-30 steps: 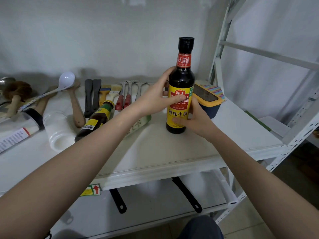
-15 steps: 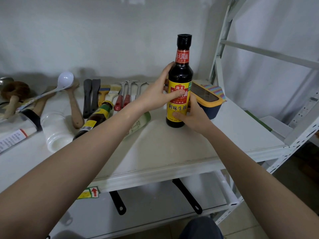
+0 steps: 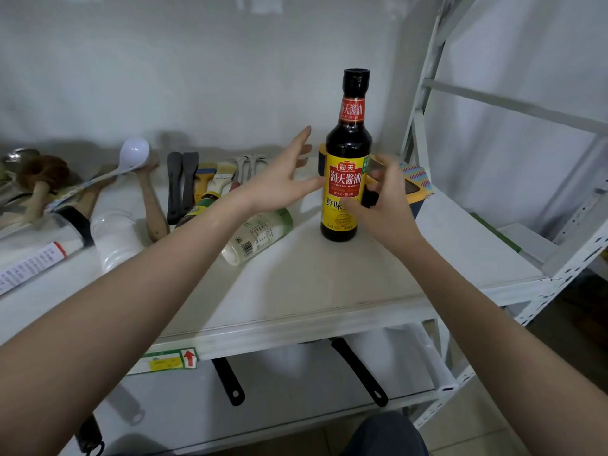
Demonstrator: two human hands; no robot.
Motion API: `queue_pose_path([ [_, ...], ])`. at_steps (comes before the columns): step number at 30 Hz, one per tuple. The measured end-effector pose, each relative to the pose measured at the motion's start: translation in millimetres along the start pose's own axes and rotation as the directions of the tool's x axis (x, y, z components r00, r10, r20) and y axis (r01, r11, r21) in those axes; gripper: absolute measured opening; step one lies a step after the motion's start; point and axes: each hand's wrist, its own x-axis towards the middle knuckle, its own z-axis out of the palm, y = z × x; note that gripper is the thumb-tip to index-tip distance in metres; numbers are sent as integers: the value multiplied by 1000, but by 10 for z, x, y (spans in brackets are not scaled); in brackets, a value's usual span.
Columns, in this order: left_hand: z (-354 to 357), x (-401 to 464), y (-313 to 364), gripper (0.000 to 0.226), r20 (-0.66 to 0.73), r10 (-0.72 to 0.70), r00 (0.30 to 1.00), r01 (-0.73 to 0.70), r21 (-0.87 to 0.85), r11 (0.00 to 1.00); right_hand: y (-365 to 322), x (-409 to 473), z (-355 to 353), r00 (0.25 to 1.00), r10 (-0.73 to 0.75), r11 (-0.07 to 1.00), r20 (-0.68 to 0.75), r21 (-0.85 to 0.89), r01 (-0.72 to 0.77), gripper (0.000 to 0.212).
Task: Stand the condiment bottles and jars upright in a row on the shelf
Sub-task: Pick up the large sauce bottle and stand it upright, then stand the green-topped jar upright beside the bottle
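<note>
A dark soy sauce bottle with a yellow and red label stands upright on the white shelf. My left hand hovers just to its left, fingers spread, holding nothing. My right hand is at the bottle's lower right with fingers apart, just off the label. A pale bottle with a green label lies on its side under my left forearm. Behind it lies a dark bottle with a yellow label. A white jar and a clear container with a black band also lie flat at the left.
Spatulas, brushes, a white ladle and wooden tools line the back of the shelf. A yellow and navy box sits behind the soy bottle. Pan handles stick out from the lower shelf. A shelf upright rises at the right.
The soy sauce bottle was set down further back on the shelf. Both hands have let go of it and opened, the left one drawing away to the left.
</note>
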Motion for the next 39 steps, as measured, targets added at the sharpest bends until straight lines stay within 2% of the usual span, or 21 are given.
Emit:
queue_pose_path([
  [4, -182, -114, -57, 69, -54, 22, 998, -16, 108, 994, -291, -85, -49, 982, -155, 988, -107, -26, 153, 54],
  [6, -238, -183, -138, 62, -43, 12, 999, -2, 222, 975, -402, -149, 1, 976, -208, 978, -66, -4, 208, 44],
  [9, -249, -305, -314, 66, -22, -71, 997, 74, 364, 928, -477, -251, 154, 965, -236, 972, 115, 14, 236, 36],
  [12, -199, -436, -455, 73, 17, -175, 984, 154, 400, 904, -475, -334, 358, 925, -180, 979, 334, -27, 201, 42],
  [15, -118, -543, -523, 78, 41, -223, 974, 184, 437, 881, -424, -356, 576, 884, -56, 989, 464, -95, 112, 46],
  [19, -3, -604, -600, 82, 13, -286, 958, 245, 479, 843, -329, -368, 754, 879, 55, 991, 474, -132, 9, 44],
  [23, 66, -608, -663, 69, -133, -176, 975, 221, 558, 800, -270, -375, 785, 873, 102, 991, 476, -125, -48, 40],
  [26, 68, -643, -710, 65, -197, -112, 974, 191, 450, 872, -270, -363, 790, 883, 126, 992, 453, -79, -101, 41],
  [29, 57, -701, -718, 64, -289, -61, 955, 145, 279, 949, -291, -349, 827, 897, 131, 991, 423, -61, -116, 57],
  [33, 40, -712, -662, 75, -298, -3, 955, 40, 117, 992, -310, -330, 839, 919, 98, 994, 383, 13, -112, 51],
  [36, 22, -706, -641, 79, -292, -22, 956, 19, -11, 1000, -369, -316, 804, 933, 37, 998, 358, 29, -51, 50],
  [39, -2, -706, -636, 78, -254, -37, 967, -1, -150, 989, -460, -339, 758, 931, -78, 997, 356, 26, 74, 49],
])
